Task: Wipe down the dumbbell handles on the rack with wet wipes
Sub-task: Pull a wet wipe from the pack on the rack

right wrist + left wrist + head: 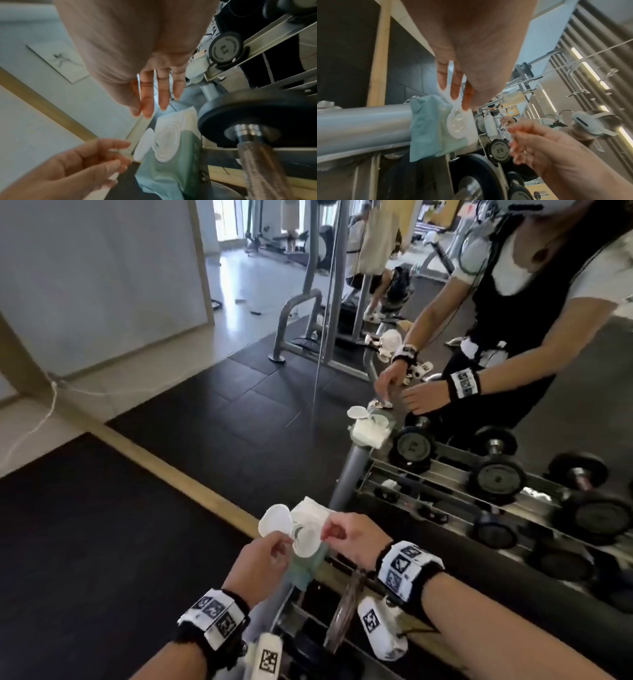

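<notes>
Starting at the left: the left hand (262, 559) is right at the wet wipe pack (306, 546), which sits on top of the end post of the dumbbell rack (346, 474), up against a mirror. In the left wrist view its fingers (455, 86) reach down to the pack's flip lid (275, 520), which stands open; they look mostly straight and touching it, not wrapped round it, though whether the thumb pinches the lid I can't tell.

Middle: the pack's round opening is showing, and I can't see a wipe poking out of it.

Then the right hand (352, 534), just beside the opening on the other side. Its fingers (163, 93) are loose and fairly straight, holding nothing that I can make out.

Further right, a dumbbell (254, 129) lies on the rack just past the pack, its metal handle (260, 166) bare, with more dumbbells on the shelves beyond.

So progress-wise, this looks like the very beginning. Lid's open, that's about it. No wipe is in either hand and none touches a handle. My guess is that pulling a wipe comes next, and pretty much all the actual wiping is left.
</notes>
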